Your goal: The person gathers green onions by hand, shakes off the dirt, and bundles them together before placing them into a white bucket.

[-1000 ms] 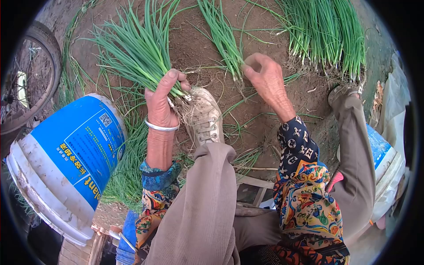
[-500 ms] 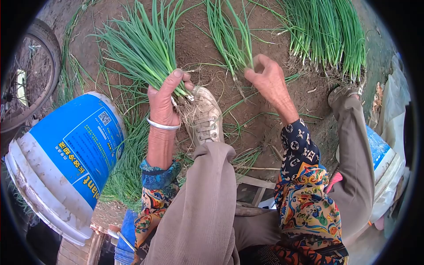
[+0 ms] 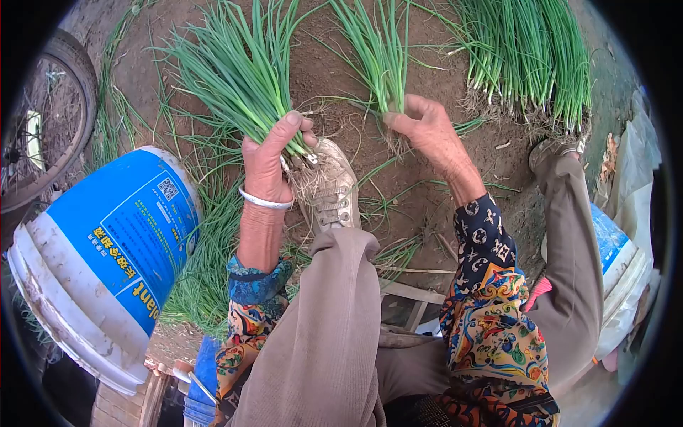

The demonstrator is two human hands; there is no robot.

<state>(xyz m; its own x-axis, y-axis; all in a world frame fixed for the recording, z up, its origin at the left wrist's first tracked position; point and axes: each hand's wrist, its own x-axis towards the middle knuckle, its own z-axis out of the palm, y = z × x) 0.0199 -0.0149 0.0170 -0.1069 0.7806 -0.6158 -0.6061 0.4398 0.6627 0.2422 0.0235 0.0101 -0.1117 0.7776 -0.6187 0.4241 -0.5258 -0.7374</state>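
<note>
My left hand [image 3: 274, 156] is closed round the base of a thick bunch of green onions [image 3: 238, 78], thumb across the stems. Its pale roots hang below my fingers, over the toe of my shoe [image 3: 334, 188]. To the right, my right hand [image 3: 430, 132] pinches a smaller bunch of green onions [image 3: 380, 60] near its root end, thumb against fingers. The leaves of both bunches point away from me. A large pile of green onions [image 3: 530, 57] lies at the upper right, roots toward me.
A blue and white bucket [image 3: 117, 235] stands on the left beside loose green stalks [image 3: 206, 277]. A bicycle wheel [image 3: 71, 128] is at the far left. Another blue-labelled bucket [image 3: 608, 242] and plastic sheeting [image 3: 637, 171] are on the right. Bare soil [image 3: 320, 78] lies between.
My right hand has shifted slightly left, and its fingers now close on the lower stems of the small bunch, which stands more upright. My left hand has moved slightly right with its bunch.
</note>
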